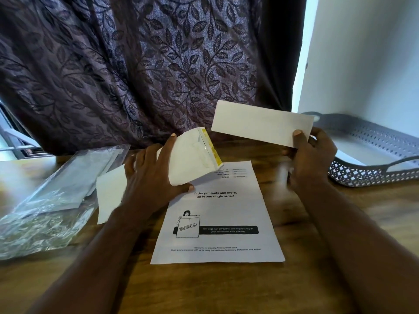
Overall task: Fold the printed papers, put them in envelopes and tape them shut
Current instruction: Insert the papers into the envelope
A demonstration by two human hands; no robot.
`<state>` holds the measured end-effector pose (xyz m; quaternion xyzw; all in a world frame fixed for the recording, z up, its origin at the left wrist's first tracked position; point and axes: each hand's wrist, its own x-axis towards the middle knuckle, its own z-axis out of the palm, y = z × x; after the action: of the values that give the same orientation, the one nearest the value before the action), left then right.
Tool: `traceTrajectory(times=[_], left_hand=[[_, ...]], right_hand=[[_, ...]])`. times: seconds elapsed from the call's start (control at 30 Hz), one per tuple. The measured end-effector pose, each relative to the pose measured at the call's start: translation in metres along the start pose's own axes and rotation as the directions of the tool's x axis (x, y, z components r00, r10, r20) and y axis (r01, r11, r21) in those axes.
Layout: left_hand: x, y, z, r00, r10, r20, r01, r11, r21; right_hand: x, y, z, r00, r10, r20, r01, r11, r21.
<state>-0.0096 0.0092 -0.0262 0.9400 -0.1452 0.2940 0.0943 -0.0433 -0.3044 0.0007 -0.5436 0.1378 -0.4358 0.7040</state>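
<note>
Two light, thin things are up above the table (317, 257): the left hand (149, 175) grips the envelope (195, 157) between thumb on its near edge and forefinger on its far edge, mouth facing right, and the right hand (310, 155) pinches the paper (260, 123), folded, by its right end. Both likely crease easily, so edge holds suit; the folds should stiffen the paper for sliding in.

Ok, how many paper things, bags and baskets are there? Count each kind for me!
envelope with a yellow strip: 1
folded paper: 1
printed sheet: 1
plain white piece, envelope or paper unclear: 1
clear plastic bag: 1
grey basket: 1
Total: 6
</note>
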Motion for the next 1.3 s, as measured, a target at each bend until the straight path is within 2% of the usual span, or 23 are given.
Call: traceTrajectory(times=[0.13,0.23,0.37,0.43,0.63,0.77,0.9,1.13,1.23,1.3], left_hand=[[-0.001,-0.002,0.001,1.0,-0.003,0.001,0.003,1.0,-0.001],[-0.002,-0.003,0.0,1.0,-0.002,-0.013,0.002,1.0,0.01],[-0.001,-0.005,0.001,1.0,-0.012,-0.021,0.013,1.0,0.014],[-0.001,-0.004,0.001,1.0,-0.009,-0.014,0.009,1.0,0.013],[-0.002,0.01,0.0,0.998,0.054,-0.013,-0.054,0.998,0.045],[-0.004,0.024,0.002,0.994,0.102,-0.03,-0.101,0.995,0.014],[-0.005,0.032,0.005,0.985,0.165,-0.056,-0.165,0.986,0.014],[-0.002,0.029,0.009,0.99,0.125,-0.063,-0.121,0.991,0.064],[-0.002,0.03,0.007,0.991,0.116,-0.063,-0.111,0.991,0.069],[-0.003,0.031,0.006,0.992,0.116,-0.053,-0.112,0.992,0.062]], right_hand=[[-0.002,-0.001,-0.001,0.998,-0.045,0.049,0.046,0.999,-0.023],[-0.003,0.001,0.0,0.985,-0.106,0.137,0.122,0.986,-0.118],[-0.004,0.006,0.003,0.959,-0.106,0.264,0.155,0.972,-0.175],[-0.006,0.008,0.005,0.942,-0.086,0.324,0.151,0.972,-0.181],[-0.026,0.003,0.02,0.857,0.045,0.513,0.02,0.992,-0.121],[-0.043,0.008,0.027,0.843,-0.028,0.537,0.178,0.957,-0.23],[-0.054,0.008,0.031,0.799,-0.052,0.6,0.247,0.937,-0.248],[-0.05,0.007,0.028,0.774,-0.142,0.617,0.361,0.9,-0.246],[-0.049,0.007,0.028,0.679,-0.209,0.704,0.485,0.847,-0.217],[-0.054,0.009,0.029,0.616,-0.179,0.767,0.547,0.797,-0.254]])
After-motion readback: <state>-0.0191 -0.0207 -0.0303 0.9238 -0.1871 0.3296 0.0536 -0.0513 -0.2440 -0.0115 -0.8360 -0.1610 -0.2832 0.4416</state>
